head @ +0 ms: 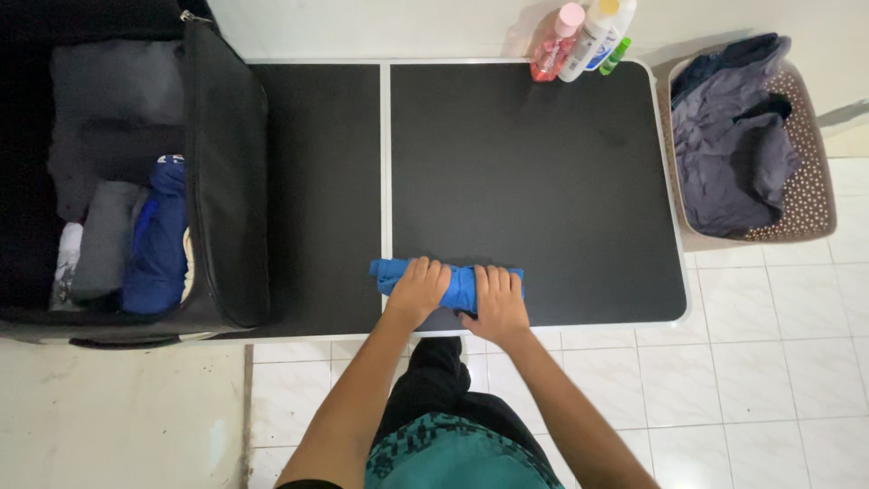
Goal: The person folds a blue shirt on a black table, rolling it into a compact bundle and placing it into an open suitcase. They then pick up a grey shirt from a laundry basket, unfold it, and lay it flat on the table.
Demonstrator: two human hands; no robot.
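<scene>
I am standing at the near edge of the black folding table (pixel 543 181), and both my hands are pressing down on a rolled blue cloth (pixel 461 288) that is lying close to that edge, a little right of the table's middle seam. My left hand (pixel 418 288) is curling its fingers over the left part of the roll, gripping it, with a short blue end sticking out past my knuckles. My right hand (pixel 499 299) is lying flatter on the right part, fingers spread over the top and wrapping the cloth, thumb tucked toward me. The two hands are sitting just beside each other, with a strip of blue showing between them.

Farther left, an open black suitcase (pixel 226 181) is resting on the table's left end, holding grey folded clothes (pixel 109 100) and a blue garment (pixel 161 240). At the far edge of the table a pink bottle (pixel 557 43), a white bottle (pixel 597 34) and a small green one (pixel 615 54) are lying together. Off the right end, a brown perforated laundry basket (pixel 806 154) is sitting on the white tiled floor (pixel 769 362), holding dark grey clothes (pixel 729 149).
</scene>
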